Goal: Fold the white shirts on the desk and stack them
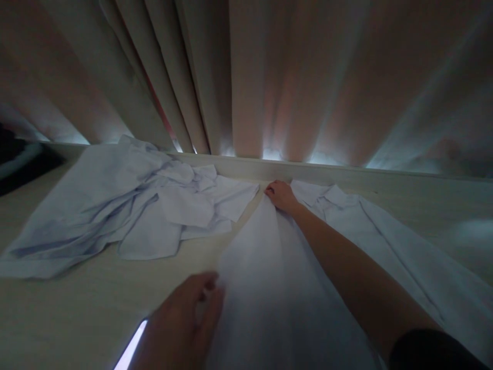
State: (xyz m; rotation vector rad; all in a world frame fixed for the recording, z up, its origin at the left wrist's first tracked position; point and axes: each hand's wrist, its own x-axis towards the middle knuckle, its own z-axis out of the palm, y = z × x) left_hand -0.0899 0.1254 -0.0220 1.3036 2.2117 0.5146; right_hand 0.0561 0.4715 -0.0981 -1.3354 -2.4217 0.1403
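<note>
A white shirt (258,288) stretches from the bottom of the view to a narrow top corner, its cloth drawn fairly smooth. At that corner, my right hand (280,195) is closed with its fingertips pinching the fabric. My left hand (185,318), a bit blurred, is nearer to me at the shirt's left edge. Its thumb and forefinger are curled together on that edge. To the right, more white cloth (377,241) with a long seam lies partly behind my right forearm; whether it belongs to the same shirt I cannot tell.
On the left lies a crumpled pile of white clothing (146,200). Beige curtains (254,77) hang along the back, above a pale ledge (246,164). A dark object (23,164) sits at the far left. A bright-screened device (131,345) shows beside my left wrist. Everything rests on a pale surface (77,318).
</note>
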